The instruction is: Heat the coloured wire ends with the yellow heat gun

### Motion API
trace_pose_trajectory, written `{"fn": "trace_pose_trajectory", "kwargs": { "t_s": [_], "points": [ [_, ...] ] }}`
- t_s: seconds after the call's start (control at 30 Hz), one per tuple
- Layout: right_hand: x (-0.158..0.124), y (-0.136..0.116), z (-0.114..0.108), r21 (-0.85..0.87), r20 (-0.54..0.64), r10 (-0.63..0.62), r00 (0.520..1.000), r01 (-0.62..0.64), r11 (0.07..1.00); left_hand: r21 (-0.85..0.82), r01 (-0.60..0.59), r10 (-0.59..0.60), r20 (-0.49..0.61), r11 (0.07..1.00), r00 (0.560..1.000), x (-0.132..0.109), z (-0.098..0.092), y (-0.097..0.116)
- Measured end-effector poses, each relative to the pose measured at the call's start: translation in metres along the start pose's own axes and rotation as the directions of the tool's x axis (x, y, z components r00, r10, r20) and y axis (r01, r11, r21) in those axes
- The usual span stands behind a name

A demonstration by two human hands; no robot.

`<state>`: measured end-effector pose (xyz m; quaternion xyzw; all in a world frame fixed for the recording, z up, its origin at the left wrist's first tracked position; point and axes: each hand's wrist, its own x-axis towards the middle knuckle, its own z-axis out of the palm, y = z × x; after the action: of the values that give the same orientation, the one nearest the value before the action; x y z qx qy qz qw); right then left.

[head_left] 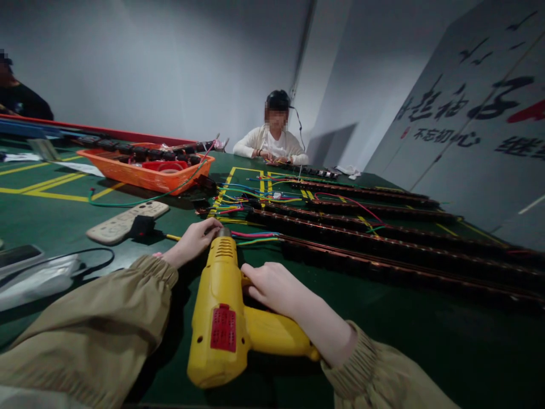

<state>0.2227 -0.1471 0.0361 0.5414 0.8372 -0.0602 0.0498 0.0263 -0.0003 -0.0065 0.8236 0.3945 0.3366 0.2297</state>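
We take the yellow plastic heat gun as landmark, over the dark-green bench; left hand just beside its nozzle, fingertips hidden, so can't tell if clamped; right hand bends its fingers at its trigger, grip unclear; thin pink, blue and green insulated wires run rightward from behind its nozzle; we judge step: heating wire ends; next move calls for steady aim.

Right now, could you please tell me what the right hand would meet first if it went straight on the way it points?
The yellow heat gun, whose body is right beside the right hand; beyond it in the picture lies the left hand, though depth is hard to judge.
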Motion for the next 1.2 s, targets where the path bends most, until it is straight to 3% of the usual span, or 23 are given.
{"fn": "trace_pose_trajectory", "kwargs": {
  "t_s": [0.2, 0.7, 1.2],
  "points": [
    [-0.011, 0.017, 0.005, 0.032, 0.035, 0.018, 0.999, -0.019, 0.999, 0.032, -0.053, 0.054, -0.031, 0.998, 0.998, -0.001, 0.0, -0.001],
    [-0.063, 0.052, 0.003, 0.156, 0.054, 0.288, 0.956, -0.293, 0.943, 0.009, -0.039, 0.039, -0.005, 0.999, 0.999, -0.003, -0.002, -0.001],
    [-0.057, 0.039, 0.0, 0.071, 0.072, 0.279, 0.957, -0.284, 0.956, 0.014, -0.031, 0.032, -0.016, 0.999, 0.999, -0.003, 0.001, -0.003]
  ]
}}
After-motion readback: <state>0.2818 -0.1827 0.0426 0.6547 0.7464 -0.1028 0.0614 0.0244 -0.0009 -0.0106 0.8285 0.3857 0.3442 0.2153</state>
